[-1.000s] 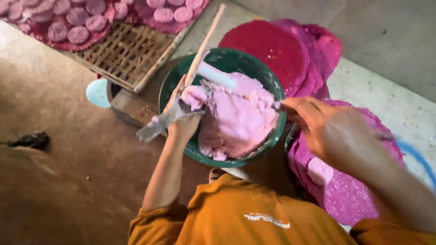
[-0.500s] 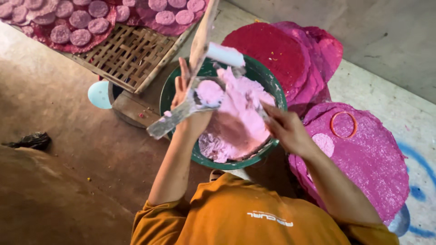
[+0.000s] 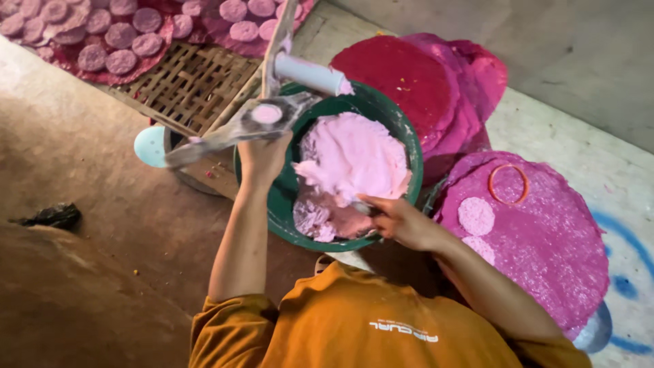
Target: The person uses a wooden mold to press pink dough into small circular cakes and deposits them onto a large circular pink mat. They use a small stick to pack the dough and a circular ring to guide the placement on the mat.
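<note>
Presently, a flat grey paddle [image 3: 238,126] carrying a small round pink disc [image 3: 266,114] is gripped by the left hand [image 3: 264,155], which is clenched around it above the rim of the green basin [image 3: 402,129]. Pink dough [image 3: 351,170] is heaped inside the basin. The right hand [image 3: 402,221] is pressed into the dough's near edge, fingers curled on a tool that cannot be made out.

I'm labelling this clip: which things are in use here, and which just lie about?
In use:
left hand holding the flat mould
right hand in the pink dough
green basin

Lying about:
orange ring on the pink cloth
white roller
woven tray
dark scrap
</note>
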